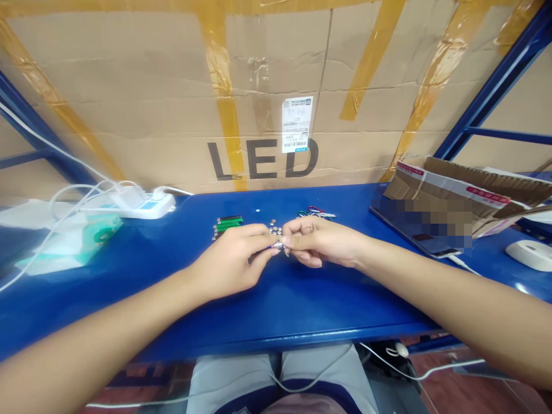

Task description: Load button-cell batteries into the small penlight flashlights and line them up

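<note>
Between both sets of fingertips is a small cylinder (278, 245), silver at its end with a bit of purple. My left hand (230, 256) is closed around its left part, which hides most of it. The thumb and fingers of my right hand (323, 241) pinch its silver right end. Just behind my hands lie several small round silver discs (273, 223) that look like button cells. A few green and black tubes (228, 223) lie side by side behind my left hand. Beyond my right hand is a pile of coloured carabiner clips (317, 211).
On the blue table (302, 310), a white power strip (146, 204) with cables and a plastic packet (73, 244) lie left. At right are an open cardboard box (452, 184), a dark tablet-like device (409, 230) and a white mouse (530, 255). A large carton (172, 115) stands behind.
</note>
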A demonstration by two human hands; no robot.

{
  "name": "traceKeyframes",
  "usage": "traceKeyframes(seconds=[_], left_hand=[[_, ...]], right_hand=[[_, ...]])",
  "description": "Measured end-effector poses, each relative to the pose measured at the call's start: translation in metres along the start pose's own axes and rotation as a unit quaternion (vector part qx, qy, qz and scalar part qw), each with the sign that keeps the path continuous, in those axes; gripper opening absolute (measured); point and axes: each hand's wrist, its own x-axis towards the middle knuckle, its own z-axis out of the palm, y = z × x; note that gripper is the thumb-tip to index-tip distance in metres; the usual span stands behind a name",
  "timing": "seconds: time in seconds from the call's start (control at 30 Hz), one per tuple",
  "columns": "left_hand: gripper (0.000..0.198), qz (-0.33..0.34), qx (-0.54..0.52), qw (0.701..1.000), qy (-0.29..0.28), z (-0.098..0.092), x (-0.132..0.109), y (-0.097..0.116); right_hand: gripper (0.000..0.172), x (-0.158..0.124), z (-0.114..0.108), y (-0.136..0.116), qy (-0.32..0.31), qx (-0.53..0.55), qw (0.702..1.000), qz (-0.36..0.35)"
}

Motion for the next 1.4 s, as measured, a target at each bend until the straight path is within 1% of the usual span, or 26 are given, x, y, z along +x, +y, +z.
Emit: traceKeyframes(seconds=[0.07,0.1,0.17,0.23,0.3,0.37,0.43,0.5,0.53,0.57,0.6,0.63,0.67,0.7,0.73,0.77,0.83,0.9,0.97,1.13,1.27,1.4], left_hand=[[0.024,0.053,0.066,0.996,0.041,0.004,-0.003,-0.002],[0.023,0.067,0.084,0.993,0.052,0.006,-0.004,-0.003],[0.023,0.077,0.103,0.990,0.061,0.007,-0.004,-0.006],[0.023,0.073,0.110,0.989,0.062,0.007,-0.004,-0.008],[0.023,0.051,0.102,0.992,0.061,0.007,-0.003,-0.009],[0.021,0.006,0.070,0.996,0.058,0.007,-0.001,-0.010],[0.018,-0.055,0.023,0.997,0.054,0.008,0.002,-0.011],[0.016,-0.110,-0.014,0.993,0.049,0.008,0.003,-0.012],[0.015,-0.131,-0.024,0.990,0.046,0.008,0.004,-0.012],[0.015,-0.147,-0.028,0.988,0.044,0.008,0.005,-0.012],[0.015,-0.158,-0.029,0.986,0.039,0.008,0.005,-0.011],[0.016,-0.165,-0.030,0.985,0.033,0.008,0.005,-0.011],[0.017,-0.169,-0.031,0.985,0.025,0.007,0.006,-0.010],[0.018,-0.170,-0.033,0.985,0.017,0.007,0.006,-0.009],[0.018,-0.170,-0.035,0.985,0.008,0.007,0.005,-0.008],[0.018,-0.169,-0.037,0.985,-0.001,0.008,0.005,-0.007],[0.018,-0.166,-0.043,0.985,-0.016,0.008,0.004,-0.006],[0.016,-0.165,-0.051,0.985,-0.026,0.009,0.003,-0.005],[0.016,-0.166,-0.056,0.984,-0.031,0.010,0.003,-0.005],[0.019,-0.169,-0.060,0.983,-0.034,0.011,0.002,-0.006],[0.018,-0.174,-0.065,0.982,-0.035,0.011,0.002,-0.006],[0.019,-0.179,-0.061,0.981,-0.038,0.012,0.001,-0.006]], right_hand=[[0.030,0.001,0.000,0.000,-0.006,0.091,0.995,0.029],[0.031,0.001,0.000,0.000,-0.007,0.114,0.993,0.035],[0.032,0.001,0.000,-0.001,0.000,0.126,0.991,0.034],[0.034,0.001,0.002,0.000,0.007,0.124,0.992,0.024],[0.036,0.003,0.003,0.001,0.017,0.110,0.994,0.011],[0.037,0.006,0.004,0.001,0.041,0.068,0.997,0.002],[0.038,0.009,0.002,0.001,0.085,-0.009,0.996,-0.005],[0.043,0.010,-0.006,-0.001,0.145,-0.110,0.983,-0.016],[0.044,0.011,-0.012,-0.001,0.181,-0.165,0.969,-0.026],[0.043,0.010,-0.019,-0.002,0.216,-0.228,0.949,-0.033],[0.040,0.010,-0.027,-0.003,0.249,-0.310,0.917,-0.038],[0.035,0.009,-0.035,-0.004,0.286,-0.399,0.871,-0.038],[0.029,0.008,-0.043,-0.005,0.310,-0.479,0.821,-0.020],[0.026,0.007,-0.050,-0.005,0.326,-0.532,0.782,0.011],[0.025,0.006,-0.057,-0.006,0.324,-0.560,0.761,0.044],[0.025,0.005,-0.062,-0.007,0.318,-0.577,0.748,0.075],[0.025,0.004,-0.069,-0.009,0.310,-0.595,0.731,0.126],[0.024,0.004,-0.073,-0.010,0.298,-0.601,0.725,0.155],[0.024,0.004,-0.075,-0.010,0.284,-0.603,0.728,0.162],[0.025,0.009,-0.078,-0.002,0.251,-0.619,0.731,0.141],[0.026,0.015,-0.079,0.006,0.249,-0.615,0.733,0.148],[0.017,0.018,-0.079,0.011,0.260,-0.598,0.751,0.108]])
